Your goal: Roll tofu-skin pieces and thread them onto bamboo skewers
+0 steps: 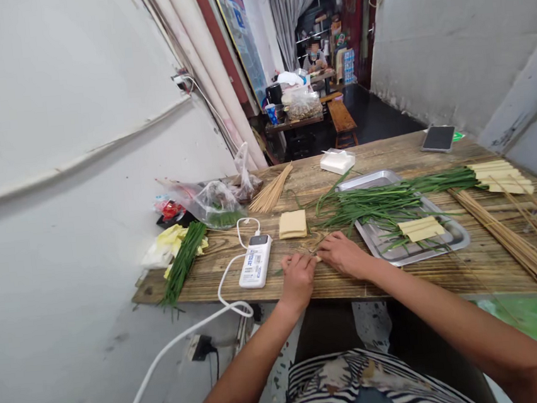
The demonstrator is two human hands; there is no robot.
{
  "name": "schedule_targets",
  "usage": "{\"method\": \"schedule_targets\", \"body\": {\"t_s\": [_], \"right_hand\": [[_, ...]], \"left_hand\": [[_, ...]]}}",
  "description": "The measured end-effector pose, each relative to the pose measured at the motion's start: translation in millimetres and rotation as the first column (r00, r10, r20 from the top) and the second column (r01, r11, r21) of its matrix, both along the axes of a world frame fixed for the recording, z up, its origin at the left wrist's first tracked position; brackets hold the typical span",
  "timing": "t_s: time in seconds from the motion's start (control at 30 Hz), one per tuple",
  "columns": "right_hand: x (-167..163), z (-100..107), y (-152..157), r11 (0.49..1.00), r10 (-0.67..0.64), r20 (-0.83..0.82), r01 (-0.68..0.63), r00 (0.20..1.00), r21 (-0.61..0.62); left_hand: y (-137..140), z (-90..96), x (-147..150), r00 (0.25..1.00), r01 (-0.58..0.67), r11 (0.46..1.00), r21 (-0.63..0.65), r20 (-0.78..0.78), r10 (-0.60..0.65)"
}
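Close to the table's front edge, my left hand (299,279) and my right hand (343,256) work side by side with fingers closed. Between them a small pale bit of tofu skin roll (318,258) shows, and thin green stalks stick out by the fingers. Most of the roll is hidden. Just beyond lies a stack of square tofu skin sheets (292,224). To the right, a metal tray (459,238) bears a heap of garlic chives (377,203) and tofu skin rolls (420,228). More rolls on skewers (501,177) lie past the tray.
Left of my hands lies a white power bank (255,263) with a cable. Further left are a chive bundle (186,260) and plastic bags (221,200). Bamboo skewers (272,188) lie behind, others (499,230) at right. A phone (438,138) lies at the back; a person (316,61) sits beyond.
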State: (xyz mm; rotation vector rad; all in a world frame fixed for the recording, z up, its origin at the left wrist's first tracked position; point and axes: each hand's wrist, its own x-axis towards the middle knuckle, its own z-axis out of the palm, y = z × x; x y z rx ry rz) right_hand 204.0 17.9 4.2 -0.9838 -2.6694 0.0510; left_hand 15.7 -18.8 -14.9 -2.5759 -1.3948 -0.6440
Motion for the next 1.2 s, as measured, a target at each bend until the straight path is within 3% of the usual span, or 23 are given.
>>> {"method": "schedule_targets", "body": {"t_s": [0.17,0.3,0.37,0.5,0.57,0.63,0.83,0.9,1.07,1.2], "right_hand": [[6,-3,-15,0.986,-0.138,-0.187,0.153,0.973,0.069],[29,11,-39,0.923,-0.329,-0.319,0.374,0.889,0.087],[52,22,-55,0.854,-0.466,-0.292,0.511,0.835,0.098],[108,34,-93,0.644,-0.753,-0.057,0.752,0.655,0.139],[132,31,-108,0.562,-0.826,0.045,0.815,0.562,0.142],[148,24,-116,0.518,-0.854,0.122,0.849,0.506,0.102],[165,7,-117,0.453,-0.882,0.128,0.891,0.453,-0.032],[169,6,-122,0.444,-0.892,0.085,0.896,0.443,-0.017],[179,8,-144,0.494,-0.862,-0.081,0.865,0.500,0.086],[177,25,-154,0.448,-0.851,-0.219,0.878,0.477,0.171]], "left_hand": [[8,6.8,-2,1.000,0.015,0.998,-0.064,0.003,-0.015],[9,7.8,-3,0.999,0.043,0.996,-0.079,0.002,-0.043],[9,7.8,-3,0.998,0.049,0.996,-0.072,0.031,-0.046],[11,7.4,-3,0.994,0.047,0.997,-0.062,0.098,-0.041],[13,6.8,-4,0.991,0.059,0.997,-0.055,0.121,-0.052],[15,5.8,-4,0.988,0.066,0.997,-0.049,0.142,-0.059],[16,3.5,-3,0.991,0.045,0.998,-0.038,0.125,-0.040],[16,3.3,-3,0.997,0.032,0.999,-0.030,0.077,-0.030],[16,5.2,-4,0.998,0.050,0.998,-0.032,-0.043,-0.052],[21,6.5,-3,0.998,0.057,0.995,-0.077,-0.018,-0.059]]}}
